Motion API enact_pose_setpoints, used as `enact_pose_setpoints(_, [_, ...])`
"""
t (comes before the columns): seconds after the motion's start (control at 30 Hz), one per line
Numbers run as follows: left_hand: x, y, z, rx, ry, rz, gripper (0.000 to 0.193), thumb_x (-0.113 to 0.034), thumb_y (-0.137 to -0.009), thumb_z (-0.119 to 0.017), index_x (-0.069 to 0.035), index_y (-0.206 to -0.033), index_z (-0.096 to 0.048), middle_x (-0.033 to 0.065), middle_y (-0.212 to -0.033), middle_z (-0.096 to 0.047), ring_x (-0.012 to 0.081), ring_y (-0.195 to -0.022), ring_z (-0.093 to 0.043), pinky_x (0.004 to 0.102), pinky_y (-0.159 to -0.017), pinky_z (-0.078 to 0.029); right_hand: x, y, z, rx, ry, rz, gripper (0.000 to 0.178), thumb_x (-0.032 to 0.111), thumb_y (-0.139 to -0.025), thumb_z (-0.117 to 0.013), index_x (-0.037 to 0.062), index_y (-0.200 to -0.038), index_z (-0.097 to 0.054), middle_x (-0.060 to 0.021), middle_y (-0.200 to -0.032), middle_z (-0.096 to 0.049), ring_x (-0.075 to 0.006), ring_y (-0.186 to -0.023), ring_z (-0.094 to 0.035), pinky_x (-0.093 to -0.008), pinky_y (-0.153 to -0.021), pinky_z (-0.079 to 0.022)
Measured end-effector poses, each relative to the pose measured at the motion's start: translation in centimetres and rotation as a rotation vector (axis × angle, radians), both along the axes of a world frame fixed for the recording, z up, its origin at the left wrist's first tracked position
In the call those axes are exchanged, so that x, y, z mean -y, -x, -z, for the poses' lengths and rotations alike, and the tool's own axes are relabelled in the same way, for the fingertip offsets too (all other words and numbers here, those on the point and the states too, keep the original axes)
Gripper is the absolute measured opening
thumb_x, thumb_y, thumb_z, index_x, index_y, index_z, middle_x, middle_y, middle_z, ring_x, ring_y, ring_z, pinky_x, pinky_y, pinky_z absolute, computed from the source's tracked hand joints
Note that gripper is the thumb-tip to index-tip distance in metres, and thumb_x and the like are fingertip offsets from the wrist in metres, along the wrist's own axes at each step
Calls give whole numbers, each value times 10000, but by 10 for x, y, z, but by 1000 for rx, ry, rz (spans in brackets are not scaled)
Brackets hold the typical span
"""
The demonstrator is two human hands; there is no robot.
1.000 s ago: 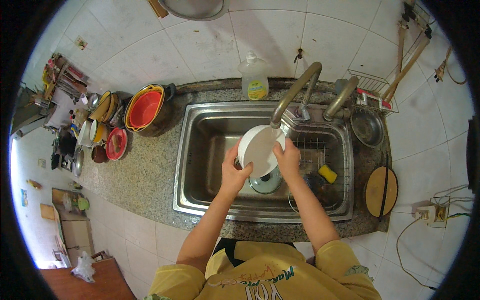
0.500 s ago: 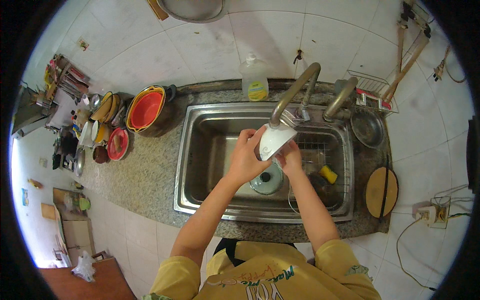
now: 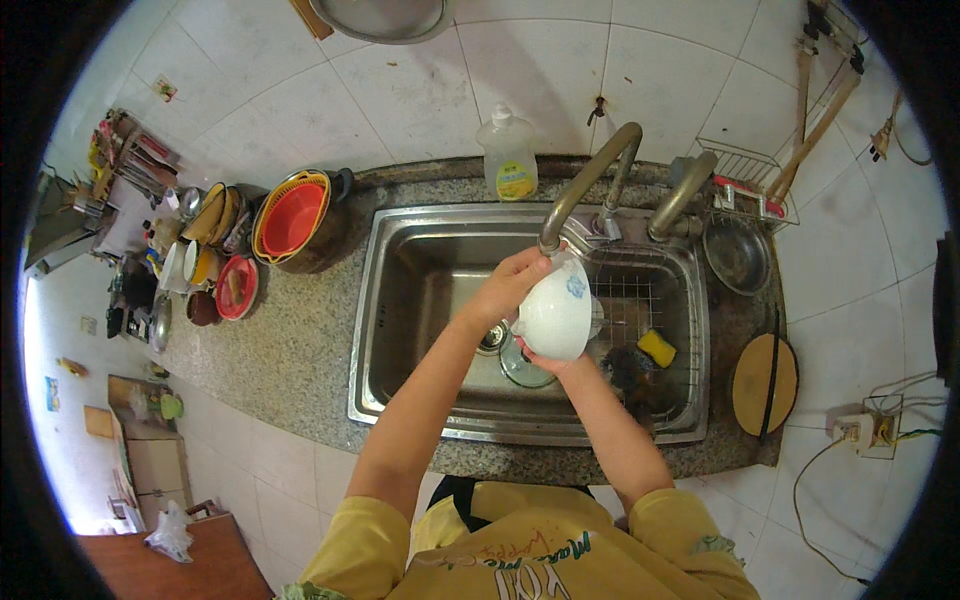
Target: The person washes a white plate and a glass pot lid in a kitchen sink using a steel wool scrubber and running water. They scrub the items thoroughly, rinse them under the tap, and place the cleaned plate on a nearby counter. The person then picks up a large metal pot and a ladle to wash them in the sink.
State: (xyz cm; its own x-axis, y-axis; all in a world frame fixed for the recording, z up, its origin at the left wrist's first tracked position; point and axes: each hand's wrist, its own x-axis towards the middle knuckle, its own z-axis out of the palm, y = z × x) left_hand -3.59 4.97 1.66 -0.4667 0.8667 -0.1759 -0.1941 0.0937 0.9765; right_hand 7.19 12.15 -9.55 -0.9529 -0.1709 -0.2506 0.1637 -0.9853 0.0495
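Note:
A white bowl point(image 3: 556, 318) with a small blue flower pattern is tilted on its side right beneath the curved tap point(image 3: 585, 185). Gripping its upper left edge is my left hand point(image 3: 508, 288), just under the spout. My right hand point(image 3: 543, 362) supports the bowl from below, its fingers partly hidden behind it. Below the hands, a glass lid point(image 3: 522, 370) lies on the bottom of the steel sink point(image 3: 420, 345), largely covered by the bowl and my right hand. Whether water is running cannot be made out.
Right in the sink are a wire rack point(image 3: 625, 295), a yellow sponge point(image 3: 656, 348) and a dark scrubber point(image 3: 628, 368). A soap bottle point(image 3: 509, 155) stands behind. Nested baskets point(image 3: 293, 218) and dishes fill the left counter; a metal bowl point(image 3: 737, 255) and round board point(image 3: 765, 385) sit right.
The bowl has been turned in my hands, so its rounded flowered outside now shows. My right hand has shifted down and left beneath it, and my left hand now grips higher.

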Motion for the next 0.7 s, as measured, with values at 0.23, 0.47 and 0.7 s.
enact_pose_setpoints(0.23, [3, -42, 11, -236, -123, -303, 505, -238, -866, -452, 1, -1282, -295, 143, -1229, -411, 230, -1144, -370, 314, -957, -278, 6, 20, -22, 484, -275, 395, 313, 212, -754, -620, 86, -1027, -534, -46, -944, -592, -221, -819, -588, -317, -668, -508])
enact_pose_setpoints(0.47, [12, -32, 26, -513, 73, -337, 751, -74, -633, -621, -48, -1278, -237, 158, -1195, -389, 280, -1109, -403, 349, -874, -390, -23, 16, -17, 476, -647, 462, 375, 110, -767, -550, 20, -1119, -456, -95, -1050, -527, -251, -971, -511, -375, -806, -425])
enact_pose_setpoints(0.7, [28, -38, 14, 838, -84, -300, 519, -10, -719, -444, 80, -1196, -259, 214, -1121, -428, 351, -945, -531, 438, -725, -527, -71, -1, -87, -15, -744, 498, 356, 144, -828, -452, -15, -1146, -462, -105, -1153, -502, -197, -1066, -464, -297, -927, -331])
